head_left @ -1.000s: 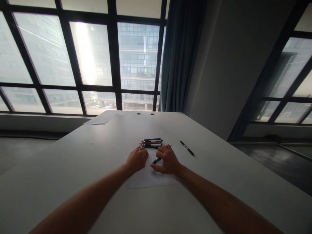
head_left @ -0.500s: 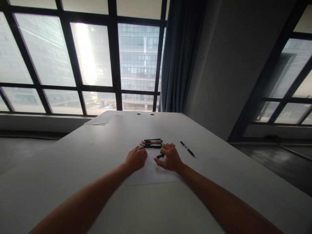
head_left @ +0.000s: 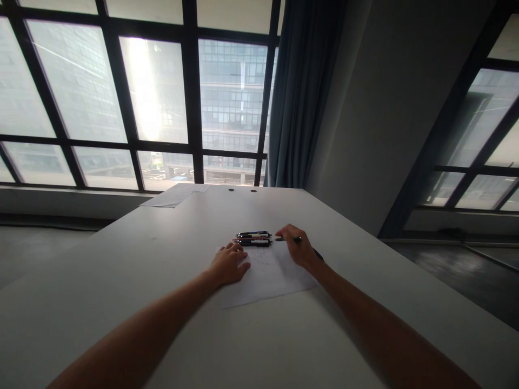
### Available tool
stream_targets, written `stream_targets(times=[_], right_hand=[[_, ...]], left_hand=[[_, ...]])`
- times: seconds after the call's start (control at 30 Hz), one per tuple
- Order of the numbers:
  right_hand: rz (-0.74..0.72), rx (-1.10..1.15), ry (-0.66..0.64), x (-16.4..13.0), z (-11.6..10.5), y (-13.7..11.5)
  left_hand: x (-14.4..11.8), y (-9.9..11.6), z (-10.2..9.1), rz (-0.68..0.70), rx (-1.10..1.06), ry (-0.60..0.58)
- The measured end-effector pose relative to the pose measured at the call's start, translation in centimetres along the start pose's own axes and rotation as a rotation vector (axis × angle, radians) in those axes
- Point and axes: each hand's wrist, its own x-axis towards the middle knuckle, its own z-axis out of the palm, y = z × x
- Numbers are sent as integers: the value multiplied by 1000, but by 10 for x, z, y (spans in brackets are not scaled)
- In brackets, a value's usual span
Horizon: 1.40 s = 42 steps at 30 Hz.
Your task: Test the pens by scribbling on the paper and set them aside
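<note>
My left hand (head_left: 230, 265) lies flat on the left side of a white sheet of paper (head_left: 261, 286), fingers spread and thumb out to the right. Handwritten marks show on the upper part of the sheet. Over its upper right corner, my right hand (head_left: 299, 247) is closed on a dark pen (head_left: 298, 239), whose thin end points left. Just beyond the paper, several pens (head_left: 253, 242) lie side by side in a stack of rows. Another black pen (head_left: 319, 254) is on the table, mostly hidden behind my right hand.
The long white table (head_left: 194, 232) stretches away toward tall windows (head_left: 231, 97). More paper sheets (head_left: 166, 199) lie at its far left edge. Two dark round holes (head_left: 253, 190) sit near the far end. A blue curtain (head_left: 294, 108) hangs behind it.
My right hand has moved right and away from me, off the writing, with the pen turned in it. My left thumb has spread. The paper has shifted right and tilted.
</note>
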Motion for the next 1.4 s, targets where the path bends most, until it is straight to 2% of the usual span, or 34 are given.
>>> stream_targets(times=[0.1,0.13,0.2,0.33,0.47,0.7,1.23,1.3,1.4], right_hand=[[327,186,-154,2,-1,6],[396,249,-224,2,0,9],[420,310,-327,-1,4,13],[356,296,-387,-11,15,15],[411,401,-550,-19,27,17],[347,120,-428,-23,38,22],[315,44,-491,-19,32,11],[291,37,-434,-19,32,14],[193,-6,-201,-17,29,20]], left_hand=[[0,-1,1,10,0,-8],[1,-2,1,15,-3,-8],[1,-2,2,20,-6,-8],[-1,-2,2,16,-1,6],[-2,-1,1,14,-2,13],[-3,-1,2,12,2,13],[-2,-2,1,14,-3,12],[-2,-2,2,21,0,18],[-2,-3,4,22,-3,19]])
